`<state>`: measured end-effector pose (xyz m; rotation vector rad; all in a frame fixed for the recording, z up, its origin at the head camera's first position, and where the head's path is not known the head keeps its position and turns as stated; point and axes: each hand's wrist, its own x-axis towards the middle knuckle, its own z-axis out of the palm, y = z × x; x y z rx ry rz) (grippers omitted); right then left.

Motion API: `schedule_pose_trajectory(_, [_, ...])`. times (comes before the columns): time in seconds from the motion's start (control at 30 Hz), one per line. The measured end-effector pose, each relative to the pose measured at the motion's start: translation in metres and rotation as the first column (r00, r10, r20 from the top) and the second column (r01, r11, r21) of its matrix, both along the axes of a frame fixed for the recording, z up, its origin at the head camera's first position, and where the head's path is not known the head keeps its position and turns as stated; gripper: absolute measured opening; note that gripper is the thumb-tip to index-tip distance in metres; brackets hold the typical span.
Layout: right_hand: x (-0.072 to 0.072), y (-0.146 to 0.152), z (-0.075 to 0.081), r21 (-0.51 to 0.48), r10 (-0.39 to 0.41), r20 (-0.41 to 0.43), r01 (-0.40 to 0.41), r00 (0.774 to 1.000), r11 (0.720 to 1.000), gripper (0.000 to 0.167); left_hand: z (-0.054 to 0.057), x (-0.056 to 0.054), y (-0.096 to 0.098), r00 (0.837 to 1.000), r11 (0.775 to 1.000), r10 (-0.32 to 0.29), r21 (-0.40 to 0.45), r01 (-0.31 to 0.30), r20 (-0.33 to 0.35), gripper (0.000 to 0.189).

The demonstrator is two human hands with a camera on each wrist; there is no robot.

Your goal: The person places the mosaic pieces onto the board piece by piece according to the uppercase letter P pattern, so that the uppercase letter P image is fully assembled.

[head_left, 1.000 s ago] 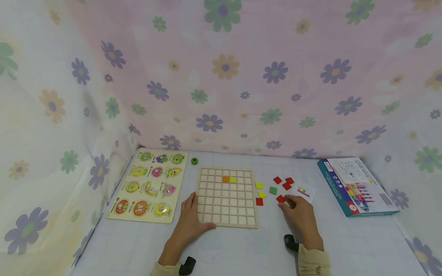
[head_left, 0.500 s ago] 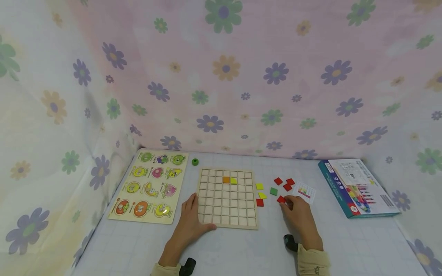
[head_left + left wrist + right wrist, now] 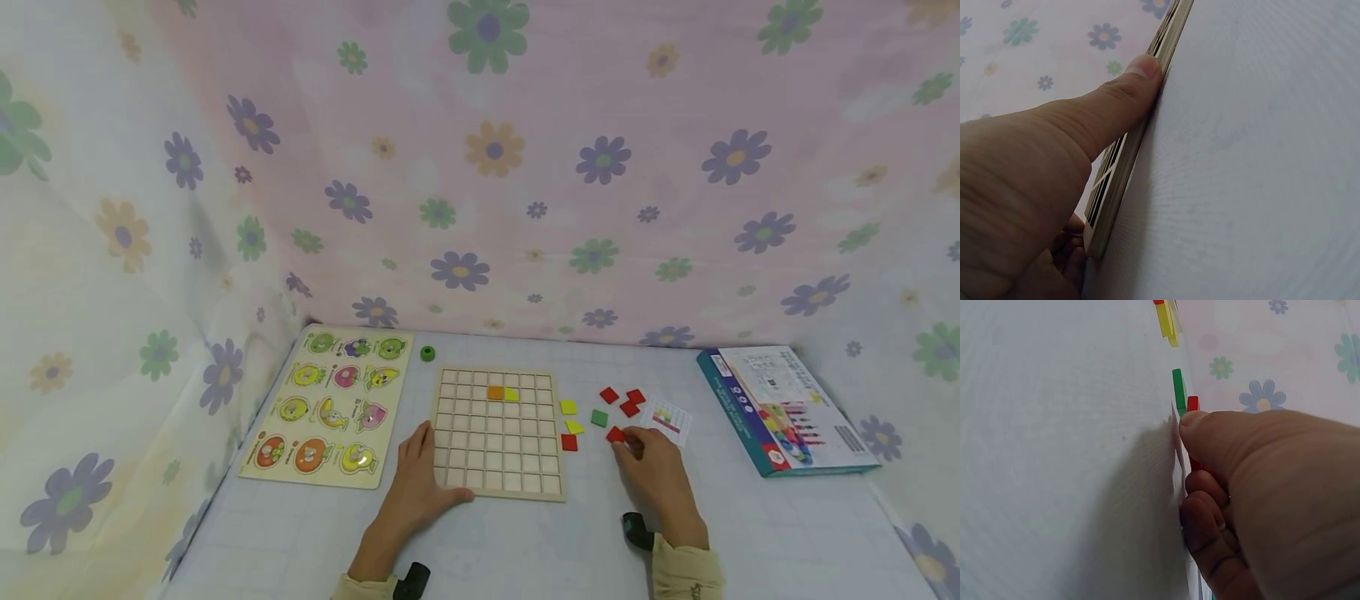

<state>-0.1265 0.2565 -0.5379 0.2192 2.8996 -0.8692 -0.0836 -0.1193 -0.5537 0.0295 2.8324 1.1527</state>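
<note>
A wooden grid board lies on the table, with an orange tile and a yellow tile side by side in its cells. My left hand spans the board's near left corner, thumb pressed to the front edge and fingers along the left side. To the right of the board, my right hand pinches a red tile between thumb and forefinger. Around it lie several other red tiles, a green tile and two yellow tiles. A printed pattern card is just behind that hand.
A fruit puzzle board lies at the left. A small green ring-shaped piece sits behind the gap between the boards. At the right is a flat box with a teal side. Flowered cloth walls the table's back and sides.
Both hands keep almost the same places. The whole head view shifts slightly to the right and down; no tile has clearly moved.
</note>
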Motion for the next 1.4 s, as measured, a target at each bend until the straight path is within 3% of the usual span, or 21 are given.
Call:
schedule_pose_trajectory(0.33, [-0.004, -0.005, 0.009, 0.005, 0.013, -0.028, -0.013, 1.000, 1.000, 0.046, 0.003, 0.000, 0.001, 1.000, 1.000, -0.002, -0.002, 0.002, -0.005, 0.134])
schedule_pose_trajectory(0.57, [-0.008, -0.015, 0.017, 0.008, 0.043, -0.096, -0.043, 0.994, 0.999, 0.043, 0.002, -0.001, 0.000, 1.000, 1.000, -0.007, -0.016, 0.007, -0.003, 0.134])
schedule_pose_trajectory(1.2, [-0.031, -0.061, 0.047, 0.038, 0.218, -0.268, -0.215, 0.939, 0.976, 0.031, 0.005, -0.001, 0.001, 1.000, 1.000, -0.001, -0.013, 0.001, -0.011, 0.133])
schedule_pose_trajectory(1.4, [-0.037, -0.071, 0.049, 0.049, 0.271, -0.275, -0.268, 0.922, 0.962, 0.030, 0.003, 0.000, 0.001, 1.000, 1.000, 0.002, -0.003, -0.002, -0.005, 0.133])
